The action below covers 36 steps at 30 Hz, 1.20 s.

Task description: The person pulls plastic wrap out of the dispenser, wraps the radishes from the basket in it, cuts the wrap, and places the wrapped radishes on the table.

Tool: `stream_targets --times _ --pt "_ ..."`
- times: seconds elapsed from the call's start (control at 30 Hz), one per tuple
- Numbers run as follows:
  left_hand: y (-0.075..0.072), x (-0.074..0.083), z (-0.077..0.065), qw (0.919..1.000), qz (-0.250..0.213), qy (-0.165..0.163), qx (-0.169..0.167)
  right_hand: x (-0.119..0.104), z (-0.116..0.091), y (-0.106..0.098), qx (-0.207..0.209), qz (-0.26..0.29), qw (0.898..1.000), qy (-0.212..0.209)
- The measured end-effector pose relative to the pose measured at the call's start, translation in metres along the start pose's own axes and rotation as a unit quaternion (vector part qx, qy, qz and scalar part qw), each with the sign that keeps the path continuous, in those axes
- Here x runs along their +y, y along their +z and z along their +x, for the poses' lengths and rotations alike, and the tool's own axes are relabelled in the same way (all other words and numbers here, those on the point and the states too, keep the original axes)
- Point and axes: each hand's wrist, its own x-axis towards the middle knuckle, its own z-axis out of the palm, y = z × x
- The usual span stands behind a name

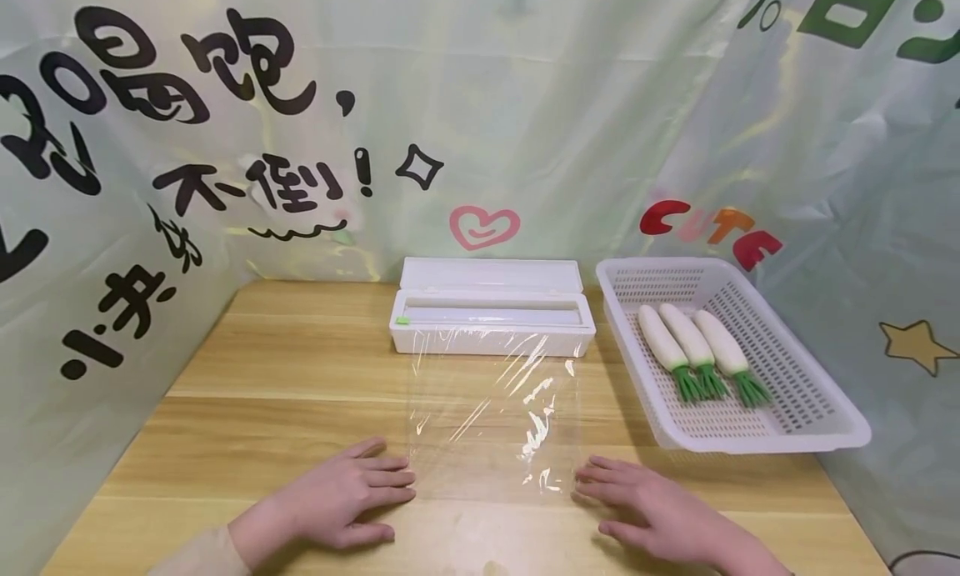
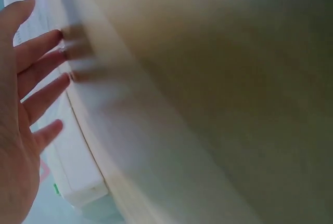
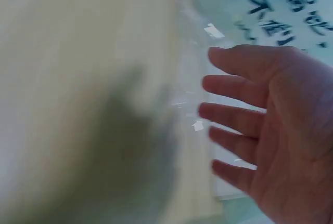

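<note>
A sheet of clear cling film (image 1: 480,426) runs from a white dispenser box (image 1: 491,343) toward me across the table. At the film's left front edge lies my left hand (image 1: 337,494), fingers spread and nearly straight, fingertips right at the edge. My right hand (image 1: 656,508) mirrors it at the right edge, its fingers also extended. The left wrist view shows the left palm (image 2: 21,109) with fingers apart and the box behind them. Seen from the right wrist, the right hand's fingers (image 3: 234,117) are spread beside shiny film. Neither hand is curled round anything.
The box's lid (image 1: 491,274) stands raised at the back, near the printed curtain (image 1: 570,142). To the right, a white perforated basket (image 1: 810,444) holds three white radishes (image 1: 660,339) with green tops. Wooden table (image 1: 262,409) extends to the left.
</note>
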Motion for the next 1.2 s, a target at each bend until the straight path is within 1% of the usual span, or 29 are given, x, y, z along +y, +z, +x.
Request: stream_targets --times 0.1,0.27,0.33,0.4,0.47,0.5,0.57,0.6,0.7,0.77,0.83,0.9,1.0,1.2 --pt "0.002 -0.004 -0.001 0.9999 0.000 0.017 0.002 -0.004 0.005 -0.021 0.002 0.041 0.999 0.022" --pt "0.005 -0.008 -0.007 0.9994 -0.001 0.032 -0.008 0.001 0.010 -0.063 0.035 0.109 0.992 0.043" --pt "0.006 -0.009 -0.010 0.9991 0.002 0.039 -0.016 0.009 0.011 -0.076 0.068 0.126 0.989 0.038" --pt "0.006 -0.010 -0.012 0.9986 0.007 0.046 -0.024 0.019 0.012 -0.087 0.098 0.132 0.985 0.048" --pt "0.006 -0.010 -0.014 0.9981 0.011 0.054 -0.029 0.032 0.013 -0.093 0.141 0.124 0.980 0.059" --pt "0.006 -0.011 -0.015 0.9978 0.012 0.057 -0.031 0.039 0.014 -0.095 0.166 0.118 0.976 0.071" --pt "0.006 -0.011 -0.016 0.9975 0.017 0.059 -0.034 0.053 0.014 -0.098 0.203 0.115 0.964 0.126" --pt "0.006 -0.011 -0.016 0.9974 0.019 0.060 -0.035 0.061 0.014 -0.099 0.227 0.116 0.956 0.146" --pt "0.006 -0.011 -0.018 0.9970 0.024 0.064 -0.035 0.085 0.015 -0.099 0.289 0.122 0.925 0.213" --pt "0.006 -0.011 -0.018 0.9970 0.026 0.065 -0.034 0.101 0.015 -0.099 0.313 0.111 0.911 0.245" --pt "0.006 -0.011 -0.018 0.9968 0.029 0.068 -0.032 0.115 0.015 -0.099 0.312 0.084 0.905 0.278" --pt "0.007 -0.010 -0.019 0.9966 0.034 0.069 -0.030 0.126 0.013 -0.099 0.290 0.051 0.906 0.305" --pt "0.007 -0.009 -0.019 0.9965 0.039 0.068 -0.029 0.138 0.008 -0.099 0.245 0.026 0.912 0.327" --pt "0.006 -0.007 -0.019 0.9974 0.035 0.055 -0.029 0.155 0.003 -0.100 0.173 -0.006 0.926 0.335"
